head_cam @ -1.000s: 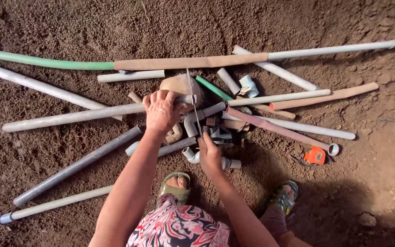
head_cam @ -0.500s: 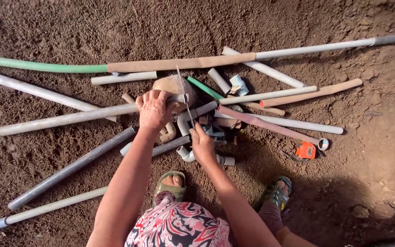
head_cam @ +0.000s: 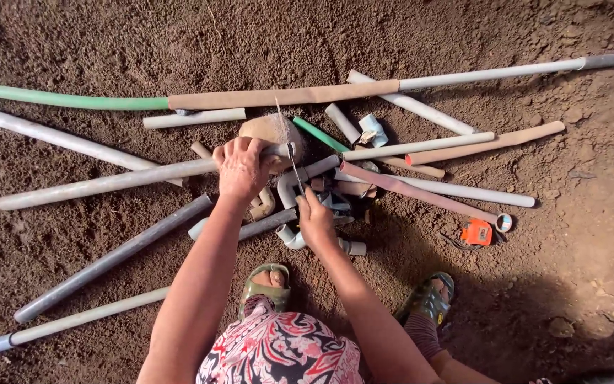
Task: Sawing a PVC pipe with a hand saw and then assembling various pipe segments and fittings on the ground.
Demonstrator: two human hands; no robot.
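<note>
Left hand: the left hand (head_cam: pixel 241 168) is pressed palm-down, fingers wrapped over a long grey pipe (head_cam: pixel 108 183) laid across a stone (head_cam: pixel 270 131).
Right hand: the right hand (head_cam: pixel 316 219) is closed on a thin saw blade (head_cam: pixel 291 153) set upright against the pipe's end.
Pipe: pale, dusty, lying on brown soil.

Outdoor work site on bare ground: loose brown soil (head_cam: pixel 108 43) serves as the floor, strewn with cut plastic pipes (head_cam: pixel 101 185), pipe elbows (head_cam: pixel 289 186), a stone (head_cam: pixel 268 129) and an orange tape measure (head_cam: pixel 477 232).

Your single head camera looks steeply down from above your knees. The tan rounded stone (head_cam: pixel 270 131) sits near, just above frame centre.
</note>
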